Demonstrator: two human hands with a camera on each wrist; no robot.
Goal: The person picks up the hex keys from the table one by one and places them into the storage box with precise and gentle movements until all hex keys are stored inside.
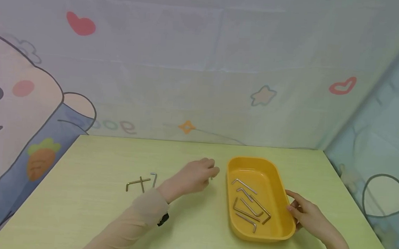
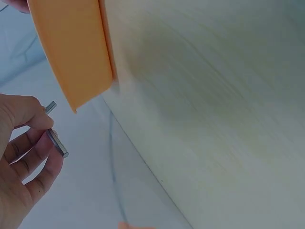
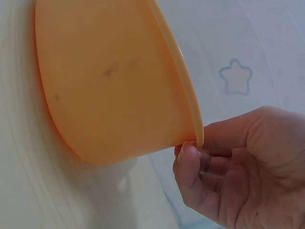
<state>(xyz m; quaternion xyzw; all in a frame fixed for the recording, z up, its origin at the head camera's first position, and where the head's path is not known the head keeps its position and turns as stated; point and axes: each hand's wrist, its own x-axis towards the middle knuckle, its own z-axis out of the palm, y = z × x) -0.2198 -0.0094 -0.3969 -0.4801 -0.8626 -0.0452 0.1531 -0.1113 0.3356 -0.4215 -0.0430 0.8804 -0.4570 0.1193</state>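
Observation:
My left hand [image 1: 198, 175] is over the table, just left of the yellow tray [image 1: 229, 203]. Between its thumb and fingers it pinches an Allen key [image 2: 58, 143], whose two ends stick out in the left wrist view. At the tray's right side, my right hand [image 1: 306, 215] grips the rim with thumb and fingers. Inside the tray lie several Allen keys [image 1: 247, 212], some silver and some brass-coloured. To the left of the left hand, a brass-coloured Allen key [image 1: 133, 182] lies near another that crosses it, with a silver Allen key [image 1: 155, 179] beside them.
The pale wooden table [image 1: 92, 209] ends at a hanging cloth [image 1: 202, 82] printed with hearts and stars. Another cloth [image 1: 385, 153] hangs along the right side. A black object [image 1: 163, 219] shows at the left wrist.

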